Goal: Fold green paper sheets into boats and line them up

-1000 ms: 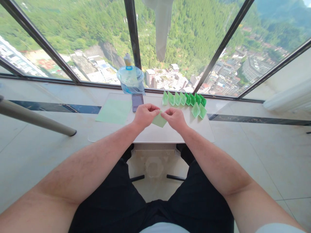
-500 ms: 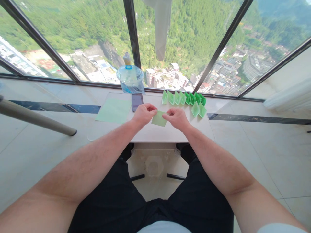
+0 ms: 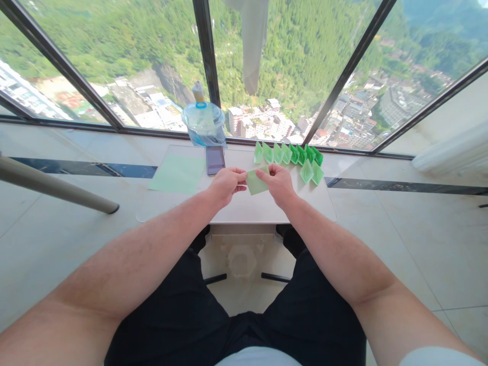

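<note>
Sm. green paper point(image 3: 256, 185) is being held over bench point(image 3: 244, 211): L hand point(image 3: 227, 183) is pinching its left edge, R hand point(image 3: 281, 185) is gripping its upper right, fingers closed on it. Folded green pcs point(image 3: 294, 154) are sitting R, phone point(image 3: 215, 160) is lying past L hand, lg. green sheet point(image 3: 177, 174) beside.

pale green paper point(image 3: 256, 185); black trousers point(image 3: 168, 310)
</note>
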A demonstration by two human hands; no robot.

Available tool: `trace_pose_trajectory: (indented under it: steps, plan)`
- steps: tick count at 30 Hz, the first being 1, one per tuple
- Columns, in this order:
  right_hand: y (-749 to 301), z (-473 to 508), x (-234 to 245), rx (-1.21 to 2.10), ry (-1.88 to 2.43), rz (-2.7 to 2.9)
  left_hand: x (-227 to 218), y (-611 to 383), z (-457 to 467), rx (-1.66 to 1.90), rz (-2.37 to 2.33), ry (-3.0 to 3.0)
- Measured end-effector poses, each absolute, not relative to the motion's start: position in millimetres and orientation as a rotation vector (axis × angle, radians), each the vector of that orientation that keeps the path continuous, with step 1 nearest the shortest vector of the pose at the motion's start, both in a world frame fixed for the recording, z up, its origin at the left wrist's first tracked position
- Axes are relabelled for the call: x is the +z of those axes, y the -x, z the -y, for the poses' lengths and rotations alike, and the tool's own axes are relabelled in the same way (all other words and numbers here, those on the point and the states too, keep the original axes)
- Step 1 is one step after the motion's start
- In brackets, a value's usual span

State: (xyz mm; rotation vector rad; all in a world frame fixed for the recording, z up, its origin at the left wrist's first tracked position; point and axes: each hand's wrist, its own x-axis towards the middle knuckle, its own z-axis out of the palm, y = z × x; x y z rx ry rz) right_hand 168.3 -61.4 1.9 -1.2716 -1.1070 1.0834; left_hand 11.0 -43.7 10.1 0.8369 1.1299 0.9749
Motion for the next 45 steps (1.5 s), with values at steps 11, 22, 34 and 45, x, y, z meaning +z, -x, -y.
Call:
trace_pose_trajectory:
  steps: [11,22,34,45]
  plan:
    - [-169.8,58.9,0.2,0.979,1.266,1.1,8.0,-8.1,45.3,0.853,-1.236,-1.158]
    - [-169.1,61.8,-0.3,0.982,1.261,1.194,3.8,-2.0,43.7,0.891,-1.229,-1.434]
    - [-171.8,61.2,8.9,1.012,1.242,1.019,14.2,-9.9,47.2,0.882,-1.306,-1.431]
    - [-188.8,54.8,11.2,1.002,1.436,1.269,12.6,-3.3,41.2,0.948,-1.349,-1.357]
